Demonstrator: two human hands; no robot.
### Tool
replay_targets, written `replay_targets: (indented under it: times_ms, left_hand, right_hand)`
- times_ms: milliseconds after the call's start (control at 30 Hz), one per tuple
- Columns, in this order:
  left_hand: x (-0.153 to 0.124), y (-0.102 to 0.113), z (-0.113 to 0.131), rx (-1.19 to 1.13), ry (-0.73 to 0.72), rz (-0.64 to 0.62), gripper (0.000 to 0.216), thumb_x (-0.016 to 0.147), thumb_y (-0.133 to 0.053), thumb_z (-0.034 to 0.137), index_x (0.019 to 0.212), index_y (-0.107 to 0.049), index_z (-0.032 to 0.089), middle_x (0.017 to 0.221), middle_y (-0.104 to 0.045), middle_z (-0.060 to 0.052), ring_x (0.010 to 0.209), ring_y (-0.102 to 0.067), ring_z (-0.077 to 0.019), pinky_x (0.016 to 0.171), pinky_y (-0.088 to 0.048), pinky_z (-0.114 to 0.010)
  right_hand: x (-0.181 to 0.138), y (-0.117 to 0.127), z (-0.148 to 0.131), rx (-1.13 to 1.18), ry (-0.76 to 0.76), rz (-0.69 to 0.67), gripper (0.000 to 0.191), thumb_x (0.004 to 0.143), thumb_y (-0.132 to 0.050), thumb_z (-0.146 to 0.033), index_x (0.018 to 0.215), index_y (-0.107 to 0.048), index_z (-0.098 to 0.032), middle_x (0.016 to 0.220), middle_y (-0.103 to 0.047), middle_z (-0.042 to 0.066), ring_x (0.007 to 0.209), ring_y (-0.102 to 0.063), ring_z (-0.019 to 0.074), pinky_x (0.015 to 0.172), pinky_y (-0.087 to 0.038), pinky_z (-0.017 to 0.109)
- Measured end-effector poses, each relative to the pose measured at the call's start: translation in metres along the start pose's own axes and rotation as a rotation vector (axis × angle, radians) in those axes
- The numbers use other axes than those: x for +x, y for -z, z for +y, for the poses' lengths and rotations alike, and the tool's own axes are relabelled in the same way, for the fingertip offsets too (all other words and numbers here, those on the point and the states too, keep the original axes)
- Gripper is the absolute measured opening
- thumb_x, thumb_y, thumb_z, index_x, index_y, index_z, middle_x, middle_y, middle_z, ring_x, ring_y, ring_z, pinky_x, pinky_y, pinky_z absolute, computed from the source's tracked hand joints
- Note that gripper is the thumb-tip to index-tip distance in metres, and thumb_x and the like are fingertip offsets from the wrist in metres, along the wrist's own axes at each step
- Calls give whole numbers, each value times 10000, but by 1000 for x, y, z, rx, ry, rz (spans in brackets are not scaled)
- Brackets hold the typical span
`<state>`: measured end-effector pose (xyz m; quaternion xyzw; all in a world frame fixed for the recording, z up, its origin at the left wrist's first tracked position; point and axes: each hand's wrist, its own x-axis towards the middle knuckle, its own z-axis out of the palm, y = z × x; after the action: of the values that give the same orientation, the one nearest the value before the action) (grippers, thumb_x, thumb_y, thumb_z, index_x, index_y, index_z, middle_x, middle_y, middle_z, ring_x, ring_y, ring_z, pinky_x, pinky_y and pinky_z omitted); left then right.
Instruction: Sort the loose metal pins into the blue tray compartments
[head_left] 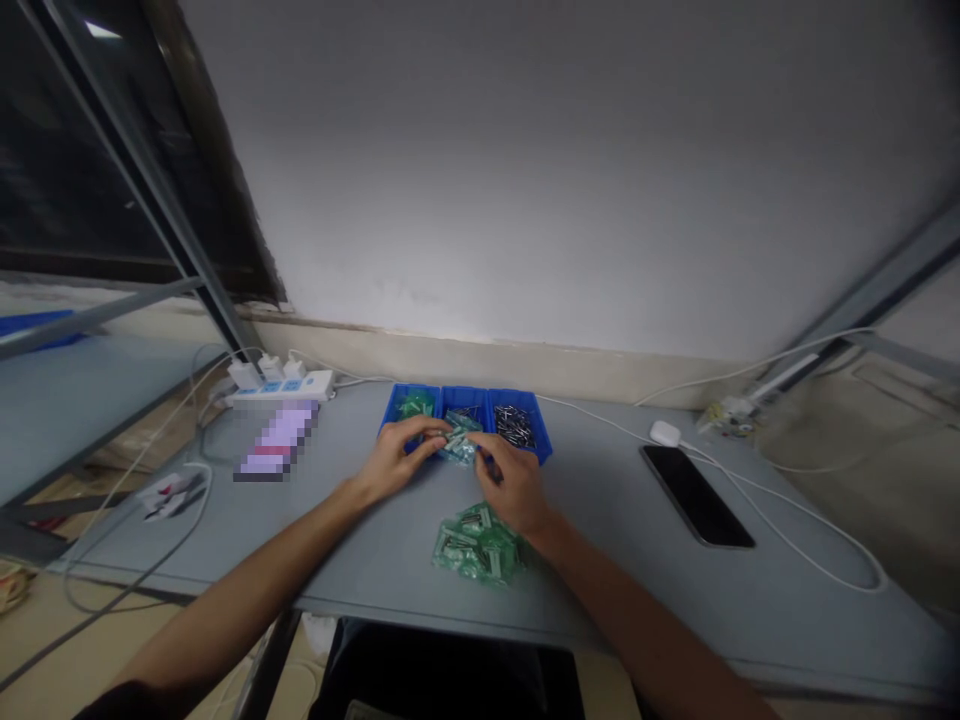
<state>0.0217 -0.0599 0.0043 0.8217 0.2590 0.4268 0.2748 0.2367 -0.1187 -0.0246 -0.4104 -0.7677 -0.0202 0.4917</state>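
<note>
Left hand (396, 462) and right hand (516, 490) are both pinching the green packet (459, 446) in their grips. If either pinch is slackening, it could be dropping into the packet pile (480, 545) at six o'clock.

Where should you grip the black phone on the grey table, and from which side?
Probably pinch the black phone across its two long edges, coming from above at its near end. It lies flat, so no face offers a grip, and the white cable runs by its far end and right side.

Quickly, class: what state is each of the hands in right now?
Left hand: closed on green packets.
Right hand: curled at the same packets; grip cannot be told.
</note>
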Motion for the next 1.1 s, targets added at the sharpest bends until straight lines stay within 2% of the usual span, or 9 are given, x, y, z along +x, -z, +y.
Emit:
replay_targets:
  times_ms: [167, 233, 333, 400, 467, 567, 667, 900, 1100]
  left_hand:
    - [0, 2, -1, 72, -140, -81, 271, 1014, -504, 242, 1208, -689, 200, 1180, -685, -103, 1143, -624, -221, 1023, -488, -395]
    - [-1, 0, -3, 94, -135, -74, 265, 988, -566, 251, 1218, -691, 210, 1141, -686, -97, 1082, -630, -216, 969, -509, -384]
    - [0, -1, -3, 118, -129, -38, 173, 950, -654, 288, 1074, -734, 198, 888, -683, -57, 877, -613, -190, 811, -515, -335]
    - [0, -1, -2, 149, -148, -13, 135, 937, -677, 310, 926, -731, 186, 782, -644, -37, 817, -578, -184, 768, -491, -329]
    - [1, -2, -1, 161, -155, 3, 168, 938, -675, 327, 862, -701, 180, 821, -648, -47, 860, -580, -193, 797, -485, -343]
    - [-1, -6, -4, 55, -69, 51, 185, 933, -686, 361, 970, -655, 182, 896, -663, -45, 854, -613, -178, 781, -508, -321]
    - [-3, -9, -7, -54, 3, 85, 236, 929, -696, 366, 1067, -625, 188, 890, -671, -28, 781, -634, -150, 734, -524, -282]
    - [1, 2, -2, 52, -122, -14, 269, 1042, -477, 271, 1171, -704, 206, 1080, -703, -98, 1061, -621, -212, 957, -495, -390]
    - [1, 2, -2, 86, -128, -26, 244, 1008, -560, 329, 1153, -722, 216, 1027, -708, -94, 1012, -609, -224, 914, -500, -393]
  right_hand:
    - [2, 3, 1, -7, -35, 9, 217, 985, -544, -179, 1145, -681, -233, 923, -695, 38, 826, -673, 174, 765, -533, 290]
    - [4, 5, 0, -25, -32, 56, 163, 997, -566, -225, 1085, -703, -230, 939, -668, 56, 847, -656, 183, 784, -533, 310]
    - [5, 5, -2, -2, -21, 89, 104, 991, -609, -275, 1013, -700, -228, 946, -674, 62, 885, -659, 195, 821, -539, 330]
    - [4, 2, -4, 60, -47, 81, 101, 991, -612, -276, 1063, -663, -228, 926, -699, 45, 816, -670, 177, 765, -551, 308]
    - [0, -2, -5, 113, -101, 109, 151, 982, -622, -289, 1117, -616, -223, 939, -711, 34, 680, -648, 143, 650, -540, 275]
    - [-3, -5, -6, 145, -143, 159, 163, 971, -633, -305, 1101, -591, -217, 906, -709, 18, 591, -612, 120, 575, -504, 250]
    - [-1, -1, -8, 136, -142, 91, 111, 987, -583, -258, 1080, -628, -218, 826, -708, -2, 595, -610, 120, 601, -493, 244]
    - [3, 1, -7, 111, -209, 36, 251, 961, -532, -206, 1163, -680, -218, 869, -747, 13, 569, -605, 124, 618, -508, 258]
    - [3, 1, -2, 120, -181, 32, 164, 961, -573, -242, 1039, -716, -219, 861, -738, 24, 646, -628, 147, 625, -493, 265]
